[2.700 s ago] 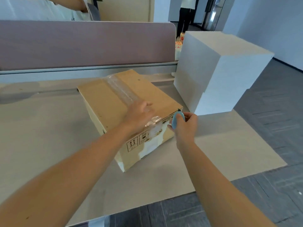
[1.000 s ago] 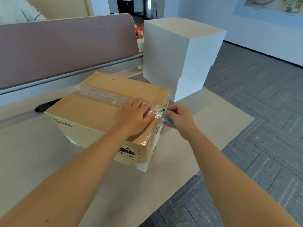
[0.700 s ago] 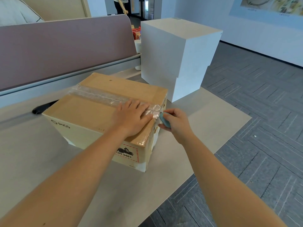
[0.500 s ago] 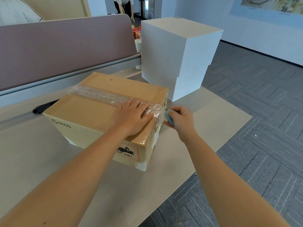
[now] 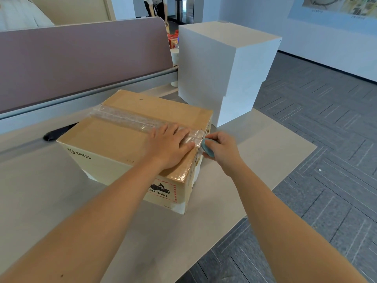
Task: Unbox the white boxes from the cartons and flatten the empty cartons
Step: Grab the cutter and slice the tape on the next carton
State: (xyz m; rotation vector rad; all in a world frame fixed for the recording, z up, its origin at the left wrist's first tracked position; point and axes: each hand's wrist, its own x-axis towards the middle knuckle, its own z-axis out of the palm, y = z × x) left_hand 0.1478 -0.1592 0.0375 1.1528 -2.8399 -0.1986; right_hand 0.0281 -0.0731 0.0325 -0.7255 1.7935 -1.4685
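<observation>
A taped brown carton (image 5: 114, 137) sits shut on the table (image 5: 36, 193), with clear tape (image 5: 122, 117) along its top seam. My left hand (image 5: 169, 146) presses flat on the lid near the right end of the tape. My right hand (image 5: 223, 150) grips a small teal cutter (image 5: 207, 149) against the carton's top right edge, where the tape folds over. Two stacked white boxes (image 5: 222, 68) stand on the table behind the carton to the right.
A mauve desk partition (image 5: 81, 58) with a grey rail runs along the table's back. A dark cable slot (image 5: 55, 134) lies left of the carton. The table edge drops to grey floor (image 5: 326, 160) on the right. A person stands far back.
The carton has been turned since the earliest frame. In the last second my right hand with the cutter shifted slightly along the carton's right edge; my left hand stayed pressed on the lid.
</observation>
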